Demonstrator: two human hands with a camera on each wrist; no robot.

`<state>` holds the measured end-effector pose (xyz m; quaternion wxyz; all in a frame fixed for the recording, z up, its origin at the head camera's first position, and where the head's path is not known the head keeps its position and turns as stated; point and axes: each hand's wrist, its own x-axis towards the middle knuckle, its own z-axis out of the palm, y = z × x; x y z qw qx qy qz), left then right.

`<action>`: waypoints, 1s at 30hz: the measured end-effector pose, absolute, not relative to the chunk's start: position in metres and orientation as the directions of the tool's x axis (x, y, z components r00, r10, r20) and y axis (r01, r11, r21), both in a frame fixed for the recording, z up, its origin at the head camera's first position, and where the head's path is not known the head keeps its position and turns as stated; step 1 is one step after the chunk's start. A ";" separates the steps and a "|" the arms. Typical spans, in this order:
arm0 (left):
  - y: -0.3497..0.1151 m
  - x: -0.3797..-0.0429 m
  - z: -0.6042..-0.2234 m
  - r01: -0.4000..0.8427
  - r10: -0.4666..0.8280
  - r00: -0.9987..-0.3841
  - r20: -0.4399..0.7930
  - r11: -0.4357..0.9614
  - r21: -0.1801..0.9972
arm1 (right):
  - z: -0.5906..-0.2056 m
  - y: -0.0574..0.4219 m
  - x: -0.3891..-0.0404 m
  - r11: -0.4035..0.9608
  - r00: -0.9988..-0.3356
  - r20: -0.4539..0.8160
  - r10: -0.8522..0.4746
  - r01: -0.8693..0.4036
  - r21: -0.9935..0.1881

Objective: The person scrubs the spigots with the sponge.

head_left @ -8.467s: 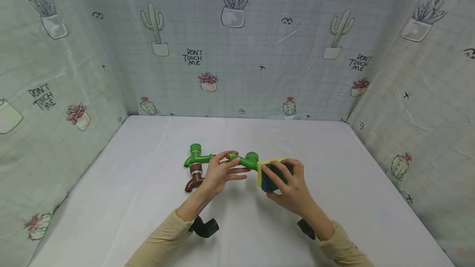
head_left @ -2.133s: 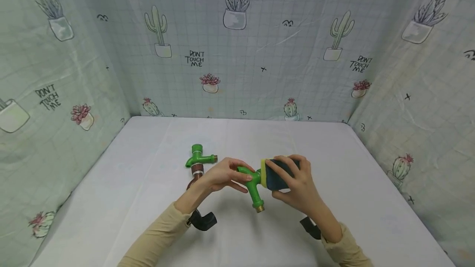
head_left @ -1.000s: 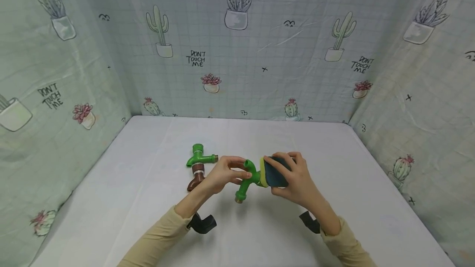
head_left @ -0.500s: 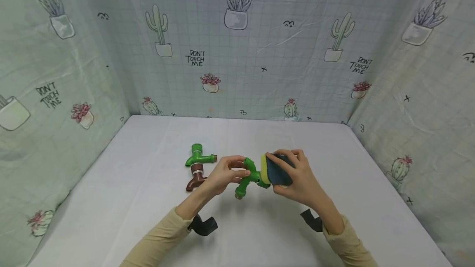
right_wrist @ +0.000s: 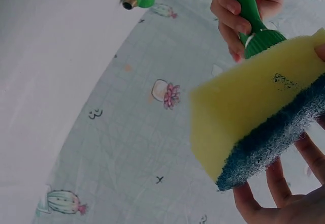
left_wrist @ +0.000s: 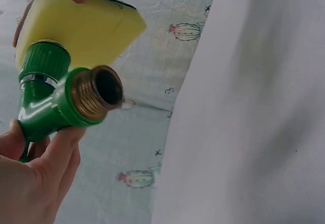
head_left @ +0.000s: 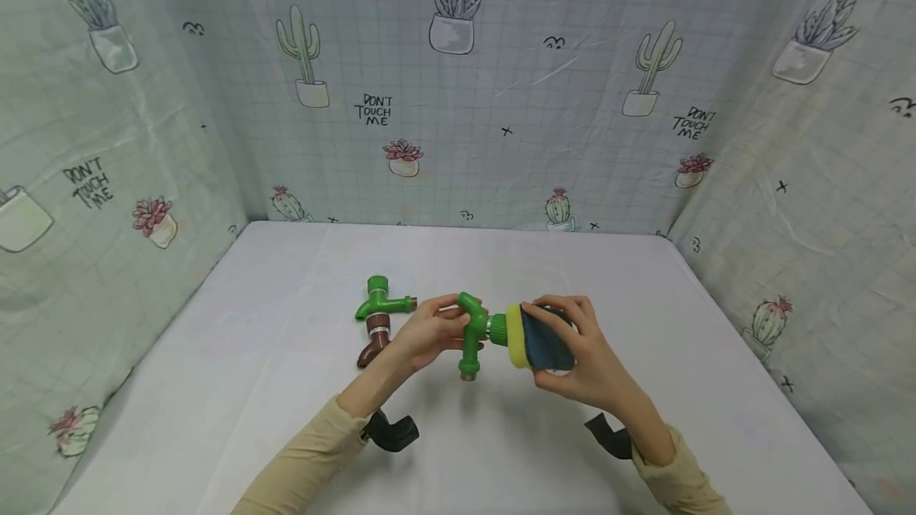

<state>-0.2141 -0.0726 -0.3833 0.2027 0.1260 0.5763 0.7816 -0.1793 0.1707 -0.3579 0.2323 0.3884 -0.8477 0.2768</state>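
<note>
Above the table, my left hand [head_left: 432, 332] grips a green plastic tap [head_left: 472, 332] by its body near the spout. The tap's threaded brass inlet points down toward the table in the head view and faces the camera in the left wrist view. My right hand [head_left: 583, 352] holds a sponge [head_left: 517, 336] with a yellow foam side and a dark scouring side. The yellow foam meets the ribbed green knob [left_wrist: 44, 61] of the tap. Fingers of the right hand lie along the dark scouring layer [right_wrist: 269, 155].
A second green tap [head_left: 379, 304] lies on the white table [head_left: 300, 284] at the left. Just in front of it is a brown tap [head_left: 375, 340], partly behind my left forearm. Black curved mounts sit at my left wrist [head_left: 392, 431] and right wrist [head_left: 611, 437]. Cactus-print cloth surrounds the table.
The held tap has been turned several ways; its inlet now points down and its knob faces right. The sponge has shifted from the knob's far side onto its end. Both other taps stay put.
</note>
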 end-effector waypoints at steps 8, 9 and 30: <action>-0.064 -0.209 -0.384 -0.189 0.485 -0.873 -0.044 -0.254 0.949 | -0.361 0.167 -0.181 0.487 -0.516 0.688 -0.509 -0.832 -0.264; -0.063 -0.208 -0.384 -0.166 0.493 -0.869 -0.037 -0.220 0.961 | -0.360 0.166 -0.181 0.494 -0.524 0.685 -0.506 -0.827 -0.268; -0.059 -0.199 -0.377 -0.029 0.555 -0.832 -0.002 -0.039 0.999 | -0.354 0.166 -0.196 0.496 -0.599 0.639 -0.483 -0.788 -0.363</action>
